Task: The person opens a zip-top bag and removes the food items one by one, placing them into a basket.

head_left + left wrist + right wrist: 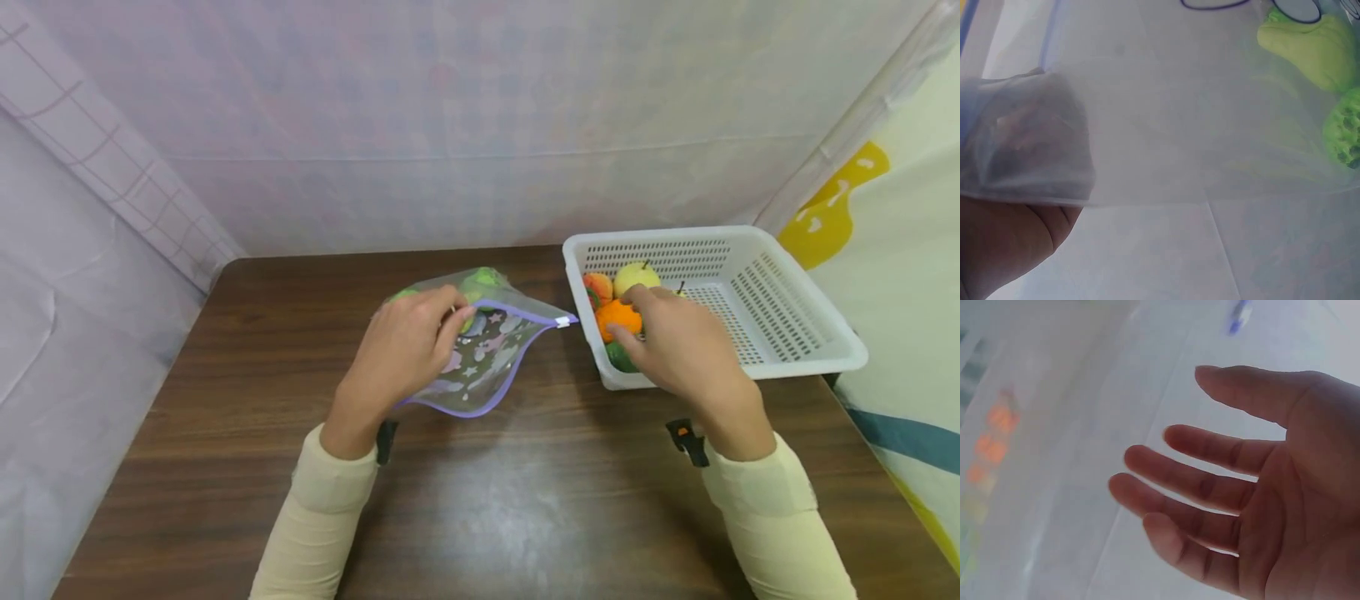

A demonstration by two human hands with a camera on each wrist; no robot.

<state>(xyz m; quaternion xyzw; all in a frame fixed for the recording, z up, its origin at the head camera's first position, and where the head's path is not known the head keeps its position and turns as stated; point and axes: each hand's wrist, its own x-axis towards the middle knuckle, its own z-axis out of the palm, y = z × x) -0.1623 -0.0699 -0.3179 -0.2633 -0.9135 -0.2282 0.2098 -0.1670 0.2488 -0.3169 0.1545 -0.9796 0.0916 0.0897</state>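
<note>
My left hand (401,346) pinches the upper edge of a clear zip bag (480,354) with purple trim and printed stars. Its mouth gapes towards me, and a white slider (562,322) sits at the right corner. Inside, the left wrist view shows a yellow-green gourd-shaped piece (1313,50) and a green lotus pod (1344,128) with dark pits. My right hand (686,346) hovers over the left part of a white basket, its fingers loosely bent and apart in the right wrist view. Nearest to them is an orange (617,320).
The white plastic basket (806,321) also holds a yellow pear (634,275), a peach-coloured fruit (597,287) and a dark green piece (619,358), all at its left end. The brown wooden table (247,375) meets a curtained wall (450,125) behind.
</note>
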